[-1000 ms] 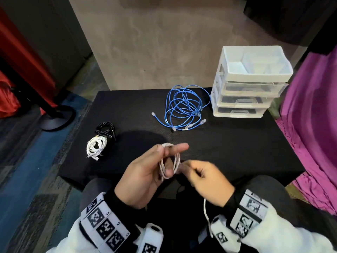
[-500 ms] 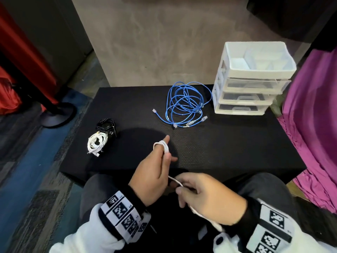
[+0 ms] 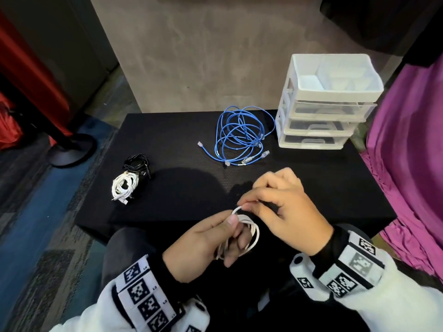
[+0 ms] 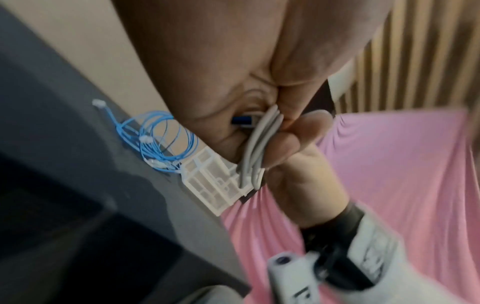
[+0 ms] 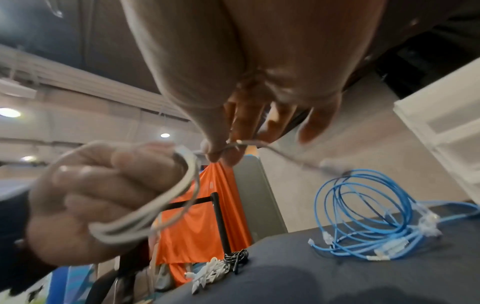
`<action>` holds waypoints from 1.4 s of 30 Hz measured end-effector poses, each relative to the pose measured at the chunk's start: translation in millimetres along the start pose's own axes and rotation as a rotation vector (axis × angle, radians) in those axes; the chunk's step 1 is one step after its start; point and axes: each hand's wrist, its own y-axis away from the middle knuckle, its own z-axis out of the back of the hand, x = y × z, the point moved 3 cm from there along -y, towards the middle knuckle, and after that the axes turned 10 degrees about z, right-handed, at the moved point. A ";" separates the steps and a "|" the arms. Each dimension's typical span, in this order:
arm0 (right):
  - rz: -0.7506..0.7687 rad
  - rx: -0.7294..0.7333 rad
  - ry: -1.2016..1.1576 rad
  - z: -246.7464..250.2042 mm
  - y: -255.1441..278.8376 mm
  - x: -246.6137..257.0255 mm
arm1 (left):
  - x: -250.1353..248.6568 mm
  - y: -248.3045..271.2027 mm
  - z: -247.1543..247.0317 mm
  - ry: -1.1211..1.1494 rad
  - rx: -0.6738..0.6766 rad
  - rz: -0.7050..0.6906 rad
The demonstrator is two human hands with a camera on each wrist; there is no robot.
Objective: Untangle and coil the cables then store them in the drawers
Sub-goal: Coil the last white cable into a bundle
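Note:
My left hand [image 3: 215,238] grips a small coil of white cable [image 3: 253,232] just in front of the table's near edge; the loops [image 5: 166,203] run round its fingers. My right hand [image 3: 271,207] pinches the cable's loose strand [image 5: 233,145] between thumb and forefinger right above the coil. In the left wrist view the bundled strands [image 4: 257,148] sit squeezed under my thumb. A tangled blue network cable [image 3: 239,135] lies at the back of the black table [image 3: 182,188]. The white drawer unit [image 3: 323,104] stands at the back right, all three drawers closed.
A coiled white cable [image 3: 123,185] and a coiled black cable [image 3: 136,161] lie together at the table's left. A purple cloth [image 3: 412,152] hangs at the right. A black stand base [image 3: 69,152] and red fabric are on the floor at the left.
My right hand rose from below the coil to above it, carrying the strand over. My left hand turned and moved right, so the coil now hangs by its fingers.

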 end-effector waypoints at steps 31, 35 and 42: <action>-0.424 -0.181 -0.603 -29.4 17.8 7.8 | 1.0 -22.2 0.4 -0.521 -0.465 -0.185; -0.329 -0.175 -0.538 -21.8 18.8 9.4 | 3.9 -21.3 4.2 -0.430 -0.436 -0.131; -0.351 -0.369 -0.711 -17.3 21.9 12.5 | -6.4 -21.8 5.7 -0.577 -0.415 -0.185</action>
